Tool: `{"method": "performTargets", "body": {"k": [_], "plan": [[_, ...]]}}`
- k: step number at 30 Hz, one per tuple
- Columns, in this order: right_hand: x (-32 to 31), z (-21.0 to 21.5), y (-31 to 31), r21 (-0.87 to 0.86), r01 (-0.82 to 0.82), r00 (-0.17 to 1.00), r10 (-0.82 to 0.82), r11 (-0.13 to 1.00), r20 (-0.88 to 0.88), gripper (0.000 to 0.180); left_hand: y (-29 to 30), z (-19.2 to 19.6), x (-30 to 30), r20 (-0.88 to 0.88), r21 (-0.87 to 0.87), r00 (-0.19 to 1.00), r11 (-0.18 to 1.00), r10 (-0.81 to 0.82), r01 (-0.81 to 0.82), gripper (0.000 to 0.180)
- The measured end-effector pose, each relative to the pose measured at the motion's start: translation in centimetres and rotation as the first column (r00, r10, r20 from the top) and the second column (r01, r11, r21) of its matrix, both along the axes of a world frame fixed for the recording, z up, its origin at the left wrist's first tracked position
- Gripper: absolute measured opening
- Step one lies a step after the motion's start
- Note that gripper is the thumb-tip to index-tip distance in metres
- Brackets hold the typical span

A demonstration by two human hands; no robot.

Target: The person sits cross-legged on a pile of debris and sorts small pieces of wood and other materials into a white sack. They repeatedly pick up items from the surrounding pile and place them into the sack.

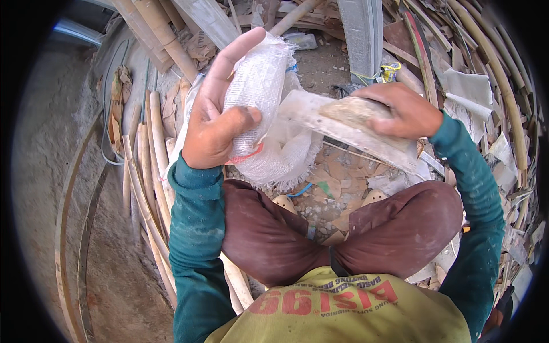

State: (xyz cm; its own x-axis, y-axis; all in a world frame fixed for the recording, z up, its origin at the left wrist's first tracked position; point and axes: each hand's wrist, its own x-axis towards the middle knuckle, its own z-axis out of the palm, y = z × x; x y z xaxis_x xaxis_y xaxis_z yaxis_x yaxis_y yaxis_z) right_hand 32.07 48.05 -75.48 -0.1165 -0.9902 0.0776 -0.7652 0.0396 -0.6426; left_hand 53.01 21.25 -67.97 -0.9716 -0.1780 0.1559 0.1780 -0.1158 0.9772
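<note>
My left hand (214, 117) grips the folded rim of a white woven sack (257, 80), with the thumb pressed across it and the fingers behind. The sack's mouth gapes toward me with frayed edges, and a red strip shows near my wrist. My right hand (400, 111) is closed around the block-shaped grip of a plastering float (372, 137), a flat, pale, dust-coated board. The float's left end is at the opening of the sack, overlapping it in view; I cannot tell if they touch. What the sack holds inside is hidden.
Bamboo poles (154, 137) lie along my left, beside a grey dirt floor (126, 234). A grey metal channel (361, 40) stands ahead. Scrap wood and torn sheets (469, 91) pile up on the right. Rubble covers the ground between my bent legs (394, 228).
</note>
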Motion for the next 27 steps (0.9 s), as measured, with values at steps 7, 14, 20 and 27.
{"method": "performTargets", "body": {"k": [7, 14, 20, 27], "plan": [[4.9, -9.0, -19.5, 0.171, -0.075, 0.997, 0.075, 0.982, 0.004, 0.053, 1.5, -1.2, 1.3, -0.008, -0.364, 0.951, 0.887, -0.308, 0.284, 0.084], [8.4, -12.5, -26.9, 0.215, -0.036, 0.996, 0.052, 0.976, -0.069, 0.048, 2.1, -1.0, 2.2, -0.05, -0.232, 0.939, 0.918, -0.34, 0.321, 0.081], [12.9, -14.4, -34.1, 0.221, 0.074, 0.978, -0.027, 0.973, -0.207, 0.044, -0.1, 0.4, 3.5, -0.041, -0.18, 0.989, 0.974, -0.145, 0.136, 0.083], [12.0, -9.4, -33.9, 0.192, -0.112, 0.984, 0.136, 0.975, -0.119, 0.039, -2.4, 0.4, 2.5, 0.032, -0.077, 0.962, 0.96, 0.272, -0.269, 0.102]]}}
